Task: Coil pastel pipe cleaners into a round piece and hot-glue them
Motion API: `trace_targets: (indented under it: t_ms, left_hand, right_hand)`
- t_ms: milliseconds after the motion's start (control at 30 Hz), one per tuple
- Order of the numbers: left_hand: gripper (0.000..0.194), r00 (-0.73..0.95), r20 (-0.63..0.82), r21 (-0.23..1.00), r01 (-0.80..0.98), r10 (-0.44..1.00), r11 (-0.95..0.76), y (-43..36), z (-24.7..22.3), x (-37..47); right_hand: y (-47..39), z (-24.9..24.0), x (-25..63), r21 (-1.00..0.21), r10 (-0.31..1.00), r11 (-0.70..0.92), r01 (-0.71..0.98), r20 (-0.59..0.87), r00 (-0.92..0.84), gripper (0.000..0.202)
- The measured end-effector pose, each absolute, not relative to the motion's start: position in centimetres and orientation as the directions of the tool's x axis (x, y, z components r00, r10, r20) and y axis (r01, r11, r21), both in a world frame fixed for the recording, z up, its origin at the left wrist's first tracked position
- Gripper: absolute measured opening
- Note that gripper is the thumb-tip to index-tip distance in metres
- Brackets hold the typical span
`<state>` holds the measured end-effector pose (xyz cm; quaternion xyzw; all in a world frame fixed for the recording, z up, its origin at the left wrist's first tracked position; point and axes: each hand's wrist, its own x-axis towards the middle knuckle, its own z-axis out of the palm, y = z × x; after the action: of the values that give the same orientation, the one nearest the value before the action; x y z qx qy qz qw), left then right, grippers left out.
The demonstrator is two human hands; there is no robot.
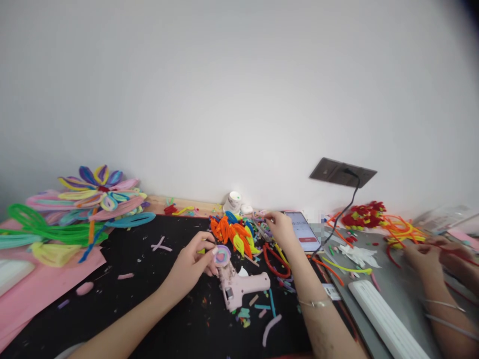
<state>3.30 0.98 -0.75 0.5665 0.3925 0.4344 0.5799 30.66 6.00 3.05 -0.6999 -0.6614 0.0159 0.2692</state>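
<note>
My left hand (198, 257) pinches a small round coil (223, 256) of purple, pink and teal pipe cleaner. Just below the coil, a pale pink glue gun (245, 285) lies on the black mat (157, 299), its front end close to my fingers. My right hand (280, 229) reaches over the far side of the mat with fingers bent together. Beneath those fingers is a greyish, metallic-looking tool (264, 233); whether they grip it is hard to make out. Bundled orange pipe-cleaner loops (236, 234) and a red pipe-cleaner loop (275, 264) lie between my hands.
Large pipe-cleaner flowers (103, 192) and green loops (56, 229) fill the left side. A phone (304, 232) lies beyond my right wrist. A black cord (346, 212) runs from a wall socket (342, 172). At right, another person's hands (426, 259) work near a white power strip (385, 319).
</note>
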Motion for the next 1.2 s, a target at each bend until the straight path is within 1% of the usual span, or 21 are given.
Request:
trace_targets:
  t_ms: [133,267,367,467,667,767,800,867,900,1000,1100,1200]
  left_hand:
    - [0.026,0.318,0.024,0.996,-0.085,0.948,0.003,1.0,-0.7,3.3]
    - [0.026,0.323,0.017,0.996,-0.092,0.946,0.013,1.0,-0.5,3.2]
    - [0.027,0.323,-0.020,0.995,-0.088,0.946,0.051,1.1,-0.2,3.2]
    - [0.031,0.321,-0.066,0.987,-0.117,0.945,0.109,1.1,0.2,3.2]
    - [0.032,0.335,-0.113,0.960,-0.205,0.935,0.190,1.0,0.3,3.1]
    - [0.031,0.341,-0.117,0.944,-0.253,0.933,0.211,1.0,0.1,2.9]
    - [0.031,0.342,-0.121,0.938,-0.267,0.932,0.220,1.0,0.1,2.8]
    - [0.032,0.339,-0.135,0.929,-0.283,0.931,0.237,1.1,0.1,2.8]
    - [0.032,0.331,-0.141,0.927,-0.285,0.933,0.242,1.1,0.2,2.9]
    - [0.034,0.291,-0.156,0.931,-0.277,0.944,0.240,1.1,0.5,3.2]
    - [0.039,0.290,-0.149,0.937,-0.265,0.945,0.229,1.1,0.5,3.4]
    - [0.042,0.312,-0.118,0.938,-0.276,0.943,0.208,1.1,0.2,3.4]
  right_hand:
    - [8.9,1.8,30.6,-0.278,0.976,0.011,0.961,0.213,0.050,0.024]
    - [10.2,1.2,30.3,-0.208,0.989,0.026,0.978,0.151,0.006,0.022]
    - [10.2,1.7,30.4,-0.198,0.984,0.025,0.980,0.179,0.011,0.023]
    - [9.4,2.6,30.5,-0.222,0.967,0.014,0.975,0.252,0.044,0.024]
    - [5.3,4.4,29.2,-0.352,0.907,0.034,0.935,0.404,0.119,0.025]
    - [3.1,4.7,28.2,-0.417,0.882,0.043,0.908,0.443,0.162,0.029]
    - [2.6,4.6,27.9,-0.460,0.876,0.052,0.886,0.446,0.181,0.030]
    - [1.7,4.1,27.2,-0.629,0.886,0.110,0.770,0.413,0.211,0.030]
    - [1.3,3.8,26.8,-0.694,0.892,0.144,0.705,0.399,0.211,0.030]
    - [0.4,2.5,25.6,-0.812,0.932,0.227,0.537,0.342,0.124,0.031]
    - [-0.2,1.4,24.4,-0.851,0.945,0.253,0.459,0.320,0.072,0.029]
    - [-0.6,0.8,23.5,-0.848,0.945,0.263,0.459,0.323,0.055,0.026]
